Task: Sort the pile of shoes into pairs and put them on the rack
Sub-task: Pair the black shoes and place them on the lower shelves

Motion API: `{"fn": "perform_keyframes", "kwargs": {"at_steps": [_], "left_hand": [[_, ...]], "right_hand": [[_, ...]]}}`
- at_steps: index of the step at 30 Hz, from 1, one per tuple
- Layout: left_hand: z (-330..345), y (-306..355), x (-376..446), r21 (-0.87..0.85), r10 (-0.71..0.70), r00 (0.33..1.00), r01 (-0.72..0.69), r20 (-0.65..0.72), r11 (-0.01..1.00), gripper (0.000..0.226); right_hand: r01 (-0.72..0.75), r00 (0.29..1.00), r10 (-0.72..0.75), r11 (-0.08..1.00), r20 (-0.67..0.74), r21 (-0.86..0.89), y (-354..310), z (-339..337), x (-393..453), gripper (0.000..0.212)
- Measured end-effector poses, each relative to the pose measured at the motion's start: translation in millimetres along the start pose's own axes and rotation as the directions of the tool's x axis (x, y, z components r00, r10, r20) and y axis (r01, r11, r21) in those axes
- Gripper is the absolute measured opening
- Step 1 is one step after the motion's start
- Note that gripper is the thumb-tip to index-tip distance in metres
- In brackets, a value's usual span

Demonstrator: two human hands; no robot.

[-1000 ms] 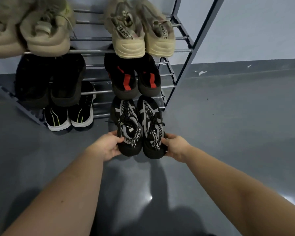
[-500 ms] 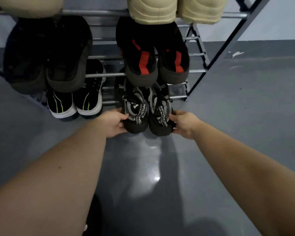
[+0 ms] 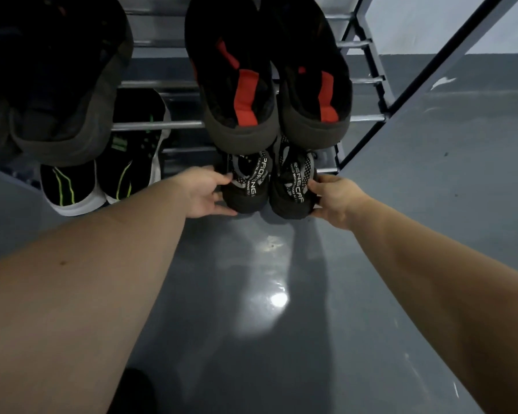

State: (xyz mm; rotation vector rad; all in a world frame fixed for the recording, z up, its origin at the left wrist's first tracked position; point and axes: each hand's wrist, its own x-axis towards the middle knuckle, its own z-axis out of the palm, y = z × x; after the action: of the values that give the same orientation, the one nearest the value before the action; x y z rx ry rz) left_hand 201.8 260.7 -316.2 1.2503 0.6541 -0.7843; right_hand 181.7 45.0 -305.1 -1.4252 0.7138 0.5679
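home entryway | metal shoe rack (image 3: 368, 82) | glossy grey floor (image 3: 431, 204)

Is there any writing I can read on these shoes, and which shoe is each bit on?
"PFORMNG", roughly, first letters hidden: white print on the strap of the left patterned shoe, held by the left hand.
"RENGCAF", roughly, partly hidden: strap of the right patterned shoe, held by the right hand.
A smaller line of print runs beside each word: too small to read.
Red-striped shoes and green-striped shoes: no writing visible.
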Motion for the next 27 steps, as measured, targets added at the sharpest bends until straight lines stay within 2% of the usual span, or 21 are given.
{"fn": "perform_keyframes", "kwargs": {"at_steps": [5, 8, 12, 17, 19, 20, 23, 27], "left_hand": [[4, 12, 20, 0.062, 0.108, 0.994, -0.105, -0.033, 0.992, 0.039], [6, 12, 29, 0.079, 0.152, 0.983, -0.144, -0.103, 0.986, 0.037], [4, 12, 39, 0.103, 0.183, 0.970, -0.168, -0.160, 0.980, 0.036], [2, 3, 44, 0.127, 0.256, 0.942, -0.233, -0.216, 0.964, 0.037], [1, -1, 47, 0.209, 0.314, 0.912, -0.263, -0.264, 0.942, 0.037], [-1, -3, 48, 0.305, 0.373, 0.884, -0.286, -0.282, 0.908, 0.037], [-4, -8, 47, 0.583, 0.533, 0.805, -0.309, -0.260, 0.751, 0.037], [-2, -10, 44, 0.687, 0.524, 0.817, -0.239, -0.240, 0.687, 0.043]], "right_hand": [[0.112, 0.992, -0.115, 0.992, -0.055, -0.054, -14, 6, 22, 0.028], [0.176, 0.979, -0.185, 0.979, -0.081, -0.106, -17, 11, 35, 0.030], [0.230, 0.957, -0.261, 0.949, -0.126, -0.216, -20, 15, 50, 0.026], [0.252, 0.942, -0.290, 0.944, -0.169, -0.214, -15, 19, 63, 0.027], [0.244, 0.938, -0.289, 0.943, -0.191, -0.226, -13, 20, 64, 0.029], [0.242, 0.936, -0.294, 0.937, -0.195, -0.253, -13, 21, 63, 0.030], [0.229, 0.933, -0.304, 0.914, -0.191, -0.336, -14, 20, 62, 0.033], [0.250, 0.935, -0.319, 0.902, -0.157, -0.351, -13, 18, 53, 0.035]]}}
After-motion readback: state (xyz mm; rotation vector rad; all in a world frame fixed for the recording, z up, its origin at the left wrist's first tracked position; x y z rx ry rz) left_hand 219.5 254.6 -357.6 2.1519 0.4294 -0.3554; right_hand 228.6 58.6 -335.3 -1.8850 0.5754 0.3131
